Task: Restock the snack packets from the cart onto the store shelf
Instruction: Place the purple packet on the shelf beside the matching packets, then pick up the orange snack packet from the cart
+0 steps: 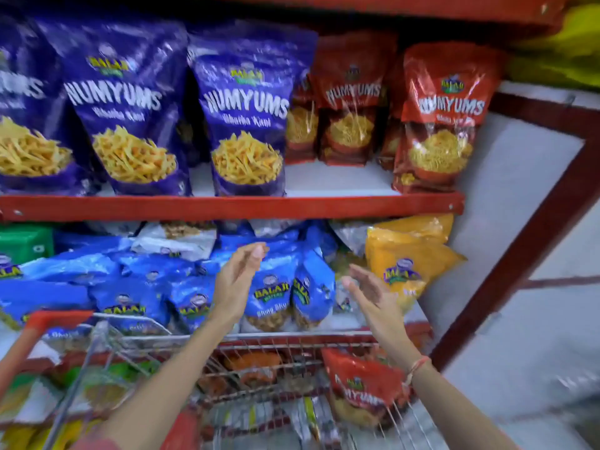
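My left hand [238, 278] and my right hand [370, 292] are both raised, fingers apart and empty, in front of the lower shelf. Between them stand two blue Balaji packets [293, 295] upright on that shelf. Neither hand touches a packet. Below my right wrist a red Numyums packet [365, 383] leans inside the wire cart [259, 349]. On the upper shelf [227, 206] stand purple Numyums packets [243, 115] on the left and red Numyums packets [441, 118] on the right.
Yellow packets [406, 258] lie at the right end of the lower shelf, a green one [26, 241] at the far left. More blue packets [97, 280] pile left. The cart's red handle [48, 319] is at lower left. A red frame post [532, 235] slants at the right.
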### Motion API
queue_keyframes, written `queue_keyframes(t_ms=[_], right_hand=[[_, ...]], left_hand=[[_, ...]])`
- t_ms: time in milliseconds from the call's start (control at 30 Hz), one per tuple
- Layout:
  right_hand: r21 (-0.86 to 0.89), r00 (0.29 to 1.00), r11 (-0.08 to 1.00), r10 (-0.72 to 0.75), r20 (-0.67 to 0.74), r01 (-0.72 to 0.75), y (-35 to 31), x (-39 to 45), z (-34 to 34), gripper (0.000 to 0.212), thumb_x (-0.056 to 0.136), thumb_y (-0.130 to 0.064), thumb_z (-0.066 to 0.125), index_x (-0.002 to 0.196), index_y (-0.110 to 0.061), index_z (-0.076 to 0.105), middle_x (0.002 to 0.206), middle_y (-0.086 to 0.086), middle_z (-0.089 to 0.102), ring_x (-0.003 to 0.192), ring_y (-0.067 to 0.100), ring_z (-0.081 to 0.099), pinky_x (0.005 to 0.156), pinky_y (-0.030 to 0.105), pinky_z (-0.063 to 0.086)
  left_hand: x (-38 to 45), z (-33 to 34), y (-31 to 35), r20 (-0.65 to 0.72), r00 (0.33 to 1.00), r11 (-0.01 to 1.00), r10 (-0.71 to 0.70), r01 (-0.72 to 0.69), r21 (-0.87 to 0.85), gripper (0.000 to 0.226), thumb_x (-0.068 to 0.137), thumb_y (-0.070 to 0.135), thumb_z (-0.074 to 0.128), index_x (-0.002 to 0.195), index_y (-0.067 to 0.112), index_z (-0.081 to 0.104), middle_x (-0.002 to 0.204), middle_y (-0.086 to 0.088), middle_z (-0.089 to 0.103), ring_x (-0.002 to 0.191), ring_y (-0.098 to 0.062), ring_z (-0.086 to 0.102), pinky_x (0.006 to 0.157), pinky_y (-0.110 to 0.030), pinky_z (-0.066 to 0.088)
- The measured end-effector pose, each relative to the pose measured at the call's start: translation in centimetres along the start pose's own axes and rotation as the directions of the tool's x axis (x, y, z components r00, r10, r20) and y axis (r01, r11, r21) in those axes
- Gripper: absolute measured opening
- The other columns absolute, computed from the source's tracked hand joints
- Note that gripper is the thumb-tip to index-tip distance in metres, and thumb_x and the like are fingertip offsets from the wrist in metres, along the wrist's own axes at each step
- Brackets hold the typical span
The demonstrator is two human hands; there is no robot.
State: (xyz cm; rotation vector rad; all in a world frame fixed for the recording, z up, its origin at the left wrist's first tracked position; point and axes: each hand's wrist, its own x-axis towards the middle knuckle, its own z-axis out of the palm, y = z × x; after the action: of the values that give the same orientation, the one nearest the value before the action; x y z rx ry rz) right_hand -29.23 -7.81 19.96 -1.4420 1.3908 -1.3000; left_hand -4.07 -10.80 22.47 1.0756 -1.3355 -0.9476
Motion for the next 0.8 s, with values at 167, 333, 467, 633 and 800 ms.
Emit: queue_keyframes(t_ms=[167,333,467,633,800], right_hand=[[-0.188,0.965,0.953,0.209,-0.158,-0.237,10.0,-5.6,-3.8,0.074,0.061,-0.040,0.089,0.124,-0.014,0.061,0.122,0.010,0.064,0.117,0.027,0.059,0.103,0.052,0.046],[-0.230,0.892,0.862,0.446,-0.080,-0.452,17.3,-9.2,-6.0,0.098,0.054,-0.016,0.095,0.137,-0.015,0.042,0.122,0.011,0.064,0.103,0.019,0.064,0.093,0.027,0.051],[-0.322,0.817,0.768,0.575,-0.035,-0.554,21.9,-8.9,-6.6,0.081,0.058,-0.020,0.094,0.129,-0.008,0.055,0.119,0.011,0.068,0.109,0.026,0.062,0.094,0.042,0.052],[-0.361,0.721,0.690,0.690,0.065,-0.627,26.4,-7.8,-6.6,0.067,0.060,-0.021,0.093,0.122,-0.019,0.064,0.106,-0.009,0.072,0.101,0.010,0.066,0.086,0.014,0.051],[-0.284,0.728,0.718,0.680,0.090,-0.635,29.9,-7.5,-5.7,0.072,0.060,-0.004,0.090,0.118,-0.037,0.063,0.086,-0.030,0.072,0.082,-0.020,0.064,0.069,-0.001,0.049]], left_hand=[[-5.4,3.8,-8.2,0.133,0.960,0.966,-0.248,0.234,0.112,0.022,0.072,0.048,0.071,0.088,0.033,0.071,0.091,0.018,0.075,0.089,0.004,0.066,0.080,-0.012,0.049],[-9.5,7.9,-17.3,0.266,0.771,0.803,-0.578,0.479,0.355,0.053,0.062,0.016,0.086,0.108,0.011,0.061,0.103,-0.006,0.069,0.104,-0.026,0.066,0.089,-0.021,0.053],[-10.7,11.7,-21.8,0.230,0.676,0.705,-0.700,0.602,0.375,0.117,0.026,0.051,0.091,0.125,0.004,0.049,0.124,-0.010,0.060,0.114,-0.024,0.056,0.102,-0.044,0.045],[-10.4,14.9,-26.5,0.236,0.615,0.650,-0.753,0.637,0.415,0.100,0.022,0.048,0.094,0.113,0.028,0.058,0.115,0.003,0.065,0.108,-0.018,0.061,0.092,-0.037,0.050],[-9.9,17.6,-29.0,0.224,0.610,0.636,-0.760,0.628,0.449,0.074,0.039,0.013,0.096,0.106,0.016,0.064,0.104,0.001,0.067,0.102,-0.015,0.061,0.088,-0.026,0.047]])
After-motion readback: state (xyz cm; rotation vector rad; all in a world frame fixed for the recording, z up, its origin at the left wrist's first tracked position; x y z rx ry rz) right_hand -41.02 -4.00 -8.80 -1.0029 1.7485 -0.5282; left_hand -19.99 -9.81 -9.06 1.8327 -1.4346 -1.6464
